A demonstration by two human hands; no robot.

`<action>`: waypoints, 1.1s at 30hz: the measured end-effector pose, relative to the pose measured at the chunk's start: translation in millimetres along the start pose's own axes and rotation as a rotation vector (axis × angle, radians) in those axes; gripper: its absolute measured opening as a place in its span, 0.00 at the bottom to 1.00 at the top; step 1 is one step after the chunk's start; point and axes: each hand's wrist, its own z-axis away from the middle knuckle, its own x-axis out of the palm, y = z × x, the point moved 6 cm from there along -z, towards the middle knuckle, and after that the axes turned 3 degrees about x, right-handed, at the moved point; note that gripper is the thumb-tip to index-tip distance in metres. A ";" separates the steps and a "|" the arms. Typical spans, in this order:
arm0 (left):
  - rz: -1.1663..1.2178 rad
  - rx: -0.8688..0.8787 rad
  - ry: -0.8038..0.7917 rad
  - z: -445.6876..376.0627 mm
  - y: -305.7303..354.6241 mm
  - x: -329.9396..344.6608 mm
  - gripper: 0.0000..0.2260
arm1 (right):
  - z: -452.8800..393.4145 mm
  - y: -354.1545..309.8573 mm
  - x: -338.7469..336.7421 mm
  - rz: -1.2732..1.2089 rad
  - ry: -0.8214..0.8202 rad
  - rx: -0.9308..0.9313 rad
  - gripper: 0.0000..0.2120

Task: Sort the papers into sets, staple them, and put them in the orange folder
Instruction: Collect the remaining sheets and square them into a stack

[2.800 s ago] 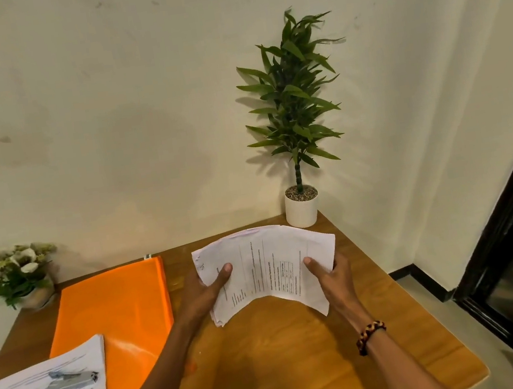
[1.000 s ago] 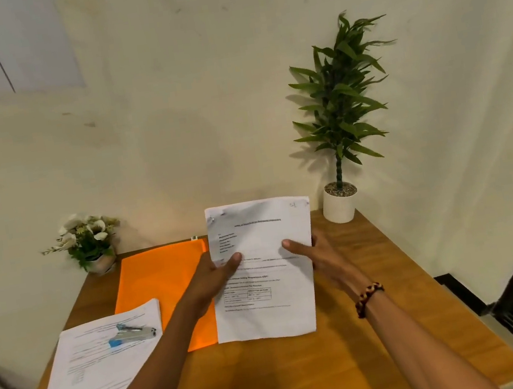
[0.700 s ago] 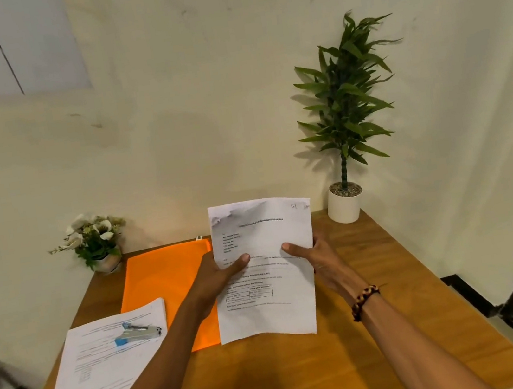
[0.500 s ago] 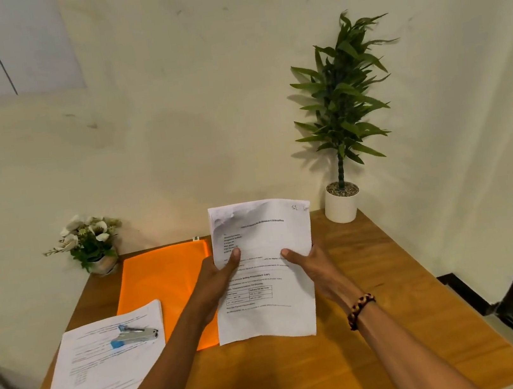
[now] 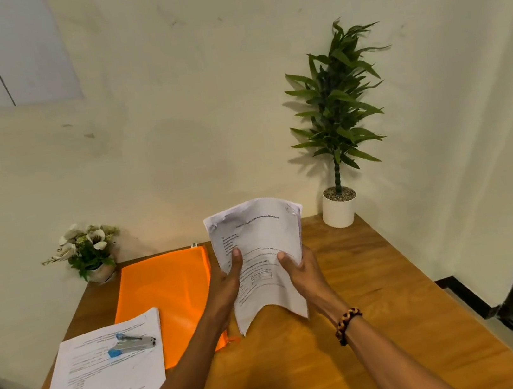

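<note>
Cream wall point(image 5: 173, 140) behind wood table point(image 5: 396, 290); potted plant point(image 5: 334, 122) at rear-rt corner, flower pot point(image 5: 89, 252) rear-left.

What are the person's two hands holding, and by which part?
Both hold one sheaf of papers upright above the table: the left hand grips its left edge, the right hand its right edge, thumbs on the printed front.

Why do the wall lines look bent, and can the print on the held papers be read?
Head view: the wide-angle lens likely bows the wall lines; the potted plant casts a soft shadow to its left on the wall; print on the held papers, gripped by the left hand and right hand, is too blurred to read.
</note>
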 end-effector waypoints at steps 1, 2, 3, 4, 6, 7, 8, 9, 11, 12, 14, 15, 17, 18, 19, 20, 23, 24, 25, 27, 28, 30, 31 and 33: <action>-0.004 -0.007 0.002 -1.3 -2.5 -1.3 0.18 | -0.6 -0.1 -0.6 0.012 0.004 0.002 0.13; 0.000 -0.009 0.003 -0.8 -3.0 -1.5 0.18 | -1.0 0.6 -0.3 0.021 0.001 0.010 0.12; 0.006 -0.014 -0.001 -1.1 -5.3 -1.6 0.19 | -0.2 -0.3 0.6 0.027 -0.007 0.012 0.11; 0.010 -0.022 -0.010 -1.4 -7.7 -1.6 0.21 | 0.4 -1.3 0.1 0.040 -0.010 0.012 0.10; 0.003 -0.021 -0.027 -1.1 -3.1 -1.4 0.21 | 1.3 -9.6 -3.0 0.088 -0.010 -0.022 0.08; -0.017 0.001 -0.029 -1.4 3.0 -3.3 0.19 | 0.4 -14.5 -6.3 0.130 -0.012 -0.035 0.07; -0.043 0.048 -0.009 -2.6 11.2 -7.8 0.19 | -0.1 -20.0 -10.2 0.174 -0.010 -0.030 0.04; -0.088 0.116 0.048 -5.4 21.9 -16.4 0.21 | -2.2 -23.9 -14.1 0.235 -0.018 -0.039 0.03; -0.197 0.305 0.232 -10.2 48.3 -39.4 0.35 | -9.8 -30.4 -20.6 0.387 -0.072 -0.082 0.06; -0.263 0.410 0.303 -10.5 65.2 -48.4 0.42 | -13.9 -32.8 -21.2 0.494 -0.114 -0.114 0.09; -0.528 0.637 0.262 -13.8 98.6 -54.3 0.47 | -19.2 -38.5 -20.4 0.714 -0.181 -0.187 0.09; -0.695 0.726 0.129 -16.1 113.1 -48.2 0.45 | -20.9 -43.3 -17.0 0.825 -0.210 -0.243 0.08; -0.939 0.740 -0.228 -23.2 116.5 -30.5 0.35 | -23.7 -53.6 -6.1 1.020 -0.258 -0.348 0.10; -0.965 0.681 -0.386 -26.7 109.9 -24.4 0.30 | -24.8 -59.8 -0.7 1.094 -0.275 -0.395 0.10; -0.938 0.626 -0.489 -30.1 102.8 -22.2 0.25 | -26.4 -64.7 5.5 1.144 -0.298 -0.433 0.11; -0.895 0.599 -0.526 -33.1 96.8 -21.6 0.20 | -26.3 -70.2 10.9 1.172 -0.311 -0.470 0.12; -0.777 0.486 -0.391 -32.5 82.4 -28.5 0.08 | -30.8 -79.2 10.5 1.205 -0.290 -0.408 0.08; -0.701 0.414 -0.300 -31.6 75.3 -35.2 0.11 | -33.5 -79.8 6.2 1.240 -0.285 -0.380 0.12; -0.620 0.341 -0.205 -30.3 67.3 -43.6 0.12 | -36.9 -79.5 -1.1 1.268 -0.279 -0.356 0.16; -0.484 0.242 -0.051 -26.3 50.4 -61.2 0.13 | -42.5 -74.2 -18.8 1.227 -0.290 -0.267 0.19; -0.434 0.205 -0.007 -25.2 42.5 -67.3 0.13 | -44.1 -70.1 -27.8 1.151 -0.312 -0.230 0.17; -0.336 0.132 0.063 -23.2 27.8 -75.5 0.14 | -42.5 -60.7 -43.5 0.849 -0.361 -0.147 0.13; -0.285 0.100 0.098 -22.4 20.6 -77.9 0.14 | -39.6 -57.7 -50.0 0.667 -0.360 -0.102 0.14; -0.200 0.067 0.157 -19.6 9.1 -79.5 0.14 | -29.7 -53.3 -57.3 0.310 -0.322 -0.010 0.16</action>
